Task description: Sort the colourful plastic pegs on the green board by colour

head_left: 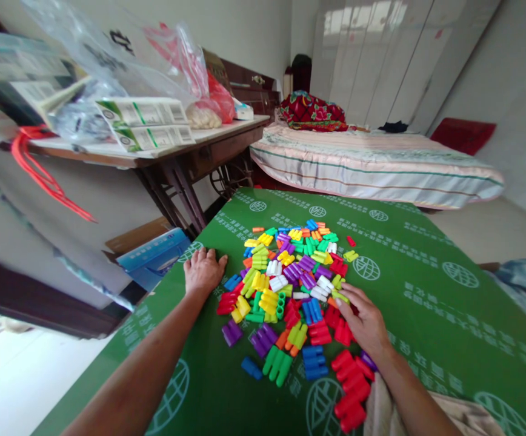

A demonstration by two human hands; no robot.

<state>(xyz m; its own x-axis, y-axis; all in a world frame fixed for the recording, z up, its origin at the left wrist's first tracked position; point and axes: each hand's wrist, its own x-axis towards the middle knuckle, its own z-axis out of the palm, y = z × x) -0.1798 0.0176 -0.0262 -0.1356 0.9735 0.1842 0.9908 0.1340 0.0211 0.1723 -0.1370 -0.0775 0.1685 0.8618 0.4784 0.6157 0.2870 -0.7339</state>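
Observation:
A pile of bullet-shaped plastic building blocks (pixel 307 280) in many colours lies spread over a green board. Flat on the board, just left of the pile, rests my left hand (pixel 205 270), its fingers stretched out and nothing in them. My right hand (pixel 363 320) is at the pile's right edge, with thumb and fingertips closed on a lime-green block (pixel 340 296). White blocks (pixel 321 289) lie just left of those fingertips. Below my right hand, several red blocks (pixel 351 387) are joined in a long row. A green block (pixel 277 365) and a blue block (pixel 314 362) lie nearer me.
The green board (pixel 426 284) bears white globe prints. At the left stands a table (pixel 154 158) with cartons (pixel 147 123) and plastic bags. A blue box (pixel 154 257) is beneath it. A bed (pixel 372 157) stands beyond the board. Beige cloth (pixel 458 412) lies under my right forearm.

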